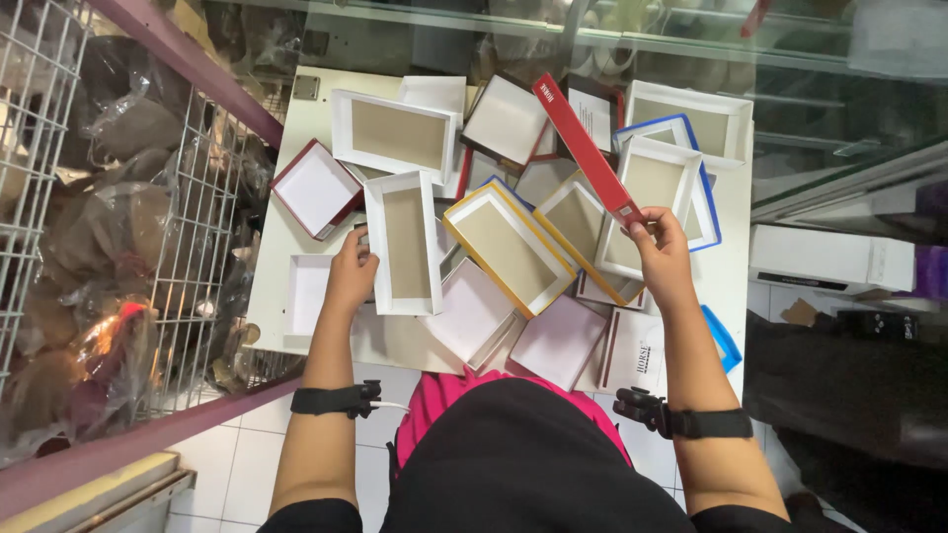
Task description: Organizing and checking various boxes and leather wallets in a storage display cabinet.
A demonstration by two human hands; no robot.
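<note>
1. Nearest the camera, both forearms reach out over a white square table [272,247], each with a black strap around the wrist.
2. The left hand [351,278] sits palm down with its fingers curled onto the lower left edge of a tall white cardboard tray with a tan inside [405,242], so it's closed on that rim.
3. The right hand [660,259] is raised a bit, fingers pinched tight on the lower end of a long flat red cardboard lid [585,150]. The lid slants up and to the left over the pile.
4. Just ahead of the body, a pale pink-white flat box [560,341] and another white one [472,308] lie at the table's near edge.
5. In the middle, a yellow-rimmed open box tray [509,247] lies tilted, just beside the tall white tray.
6. To the right, a blue-rimmed white tray [660,188] sits under the red lid's lower end.
7. On the left, a small dark-red-edged square box [316,188] sits a little apart from the heap.
8. Farthest back, a wide white tray with a tan base [395,133] lies near the table's far edge.
</note>
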